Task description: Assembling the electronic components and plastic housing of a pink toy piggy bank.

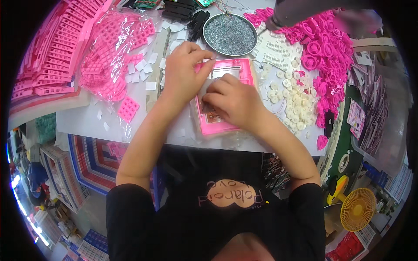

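Observation:
On the worktable in front of me lies a pink plastic case (222, 128) with an open middle, where a silvery strip and some brownish parts show. My left hand (186, 71) is at its upper left corner, thumb and forefinger pinched together; whatever is between them is too small to tell. Over the middle of the case bends my right hand (235, 102), its fingers curled and pressed together. They hide what they grip, if anything. Just beyond the case stands a round metal dish (230, 55) full of small screws (230, 34).
White round wheels (300, 106) and a heap of magenta plastic parts (326, 52) lie on the right. At left are a clear bag (106, 56) of pink button pads and stacked pink frames (58, 43). A dark cylindrical tool (296, 13) overhangs a printed sheet (274, 50).

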The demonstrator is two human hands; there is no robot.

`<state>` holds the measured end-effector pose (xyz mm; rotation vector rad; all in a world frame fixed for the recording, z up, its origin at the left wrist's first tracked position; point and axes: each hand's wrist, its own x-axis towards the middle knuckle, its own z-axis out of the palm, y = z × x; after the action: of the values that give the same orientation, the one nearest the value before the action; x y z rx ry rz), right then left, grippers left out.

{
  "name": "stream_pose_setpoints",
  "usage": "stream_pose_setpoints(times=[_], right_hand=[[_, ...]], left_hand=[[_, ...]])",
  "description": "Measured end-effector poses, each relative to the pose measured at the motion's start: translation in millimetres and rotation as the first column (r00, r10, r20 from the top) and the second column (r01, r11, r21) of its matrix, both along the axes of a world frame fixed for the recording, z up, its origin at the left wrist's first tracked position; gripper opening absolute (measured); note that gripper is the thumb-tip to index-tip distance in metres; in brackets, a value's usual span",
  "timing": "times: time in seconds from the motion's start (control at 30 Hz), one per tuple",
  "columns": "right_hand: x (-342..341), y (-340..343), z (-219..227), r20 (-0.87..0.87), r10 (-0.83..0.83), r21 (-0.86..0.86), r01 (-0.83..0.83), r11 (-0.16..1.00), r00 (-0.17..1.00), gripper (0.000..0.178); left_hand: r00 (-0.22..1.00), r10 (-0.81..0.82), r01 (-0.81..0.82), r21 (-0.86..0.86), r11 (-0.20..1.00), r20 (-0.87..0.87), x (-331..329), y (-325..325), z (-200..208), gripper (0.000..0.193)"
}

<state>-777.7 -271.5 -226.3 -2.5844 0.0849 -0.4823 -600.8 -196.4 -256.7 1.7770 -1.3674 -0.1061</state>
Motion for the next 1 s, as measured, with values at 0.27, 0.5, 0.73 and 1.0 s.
stream_pose_setpoints(times=[0.27, 0.5, 0.73, 1.0], right_hand=[[-0.3, -71.6, 16.0, 0.135, -0.136, 0.060, 0.129, 0.990, 0.981, 0.035], [64.0, -105.0, -0.8, -0.099, 0.141, -0.027, -0.144, 0.989, 0.985, 0.028], [16.8, -92.3, 23.1, -0.069, 0.104, -0.138, -0.113, 0.984, 0.992, 0.012], [-1.6, -42.2, 10.1, -0.055, -0.180, -0.496, 0.130, 0.859, 0.982, 0.009]], left_hand=[[0.907, -0.260, 0.263, 0.036, 0.964, 0.332, -15.5, 10.6, 18.4, 0.021], [0.999, -0.049, 0.050, 0.044, 0.998, -0.009, -28.7, 19.3, 17.8, 0.016], [0.998, -0.050, 0.048, 0.046, 0.998, 0.048, -24.5, 19.4, 15.2, 0.007], [0.978, -0.060, 0.040, 0.103, 0.994, 0.200, -25.4, 14.0, 17.8, 0.005]])
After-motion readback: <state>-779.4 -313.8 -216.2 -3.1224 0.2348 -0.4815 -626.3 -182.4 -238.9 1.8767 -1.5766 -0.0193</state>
